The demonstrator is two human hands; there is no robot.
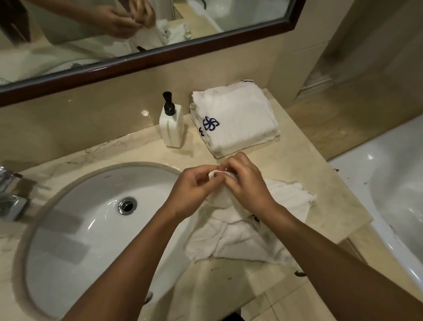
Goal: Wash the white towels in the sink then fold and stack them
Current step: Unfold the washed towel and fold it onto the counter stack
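1. Both forearms enter from the near edge and converge over the marble counter [294, 159], just right of the sink [66, 222].
2. Loose towel [236, 237]: white terry, limp and creased, spread on the counter directly beneath the hands. Its near edge hangs past the counter front; its right edge lies ragged toward the bathtub [410, 195]. A dark mark, probably the embroidered logo, shows partly beside the right wrist.
3. Left hand [192, 189]: fingers curled, pinching a raised fold of the loose towel at its far end.
4. Right hand [245, 180]: fingers curled over the same bunched edge, touching or nearly touching the left. Both grips sit together, so the cloth trails from the hands back toward the camera.
5. Judgement: the fold turns on finding a corner; the pinched edge lies at the fingertips, and the hands would need to draw apart along it to spread the cloth.
6. Sink: white glazed oval basin, chrome drain [127, 205], appears drained. Chrome faucet [3, 192] at far left.
7. Folded stack [237, 120]: square white towels, blue flower emblem, beyond the hands and nearer the right one.
8. Soap dispenser [170, 123]: white bottle, black pump, just left of the stack.
9. Mirror [146, 59]: dark wooden frame, reflecting the hands.
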